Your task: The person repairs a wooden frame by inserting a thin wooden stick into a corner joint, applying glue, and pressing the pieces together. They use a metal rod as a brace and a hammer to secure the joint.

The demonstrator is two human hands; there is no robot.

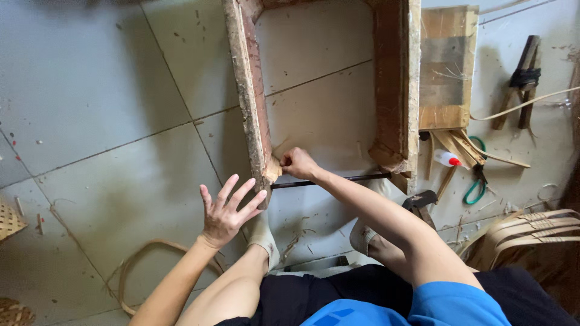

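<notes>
On the tiled floor (109, 90) lies a worn wooden frame (396, 84), its two long rails running away from the person and joined near their feet by a dark metal rod (338, 179). The right hand (297, 163) rests at the near end of the left rail (251, 90), fingers closed in a pinch on a pale strip (273, 170) wrapped at the rail's end, just above where the rod meets it. The left hand (226, 211) is beside the same rail end, fingers spread open, holding nothing, fingertips touching or nearly touching the wood. Both socked feet (263, 235) sit under the rod, between the rails.

Right of the frame lies a flat wooden board (447, 66), and below it some thin sticks, a small white bottle (446, 158) with a red cap and green-handled scissors (477, 187). A hammer (420, 202) lies near the right knee. Farther right are a dark-bound wooden tool (522, 81) and a bundle of curved cane strips (525, 232). A cane loop (145, 265) lies on the floor beneath the left forearm, and woven pieces (9, 220) show at the left edge.
</notes>
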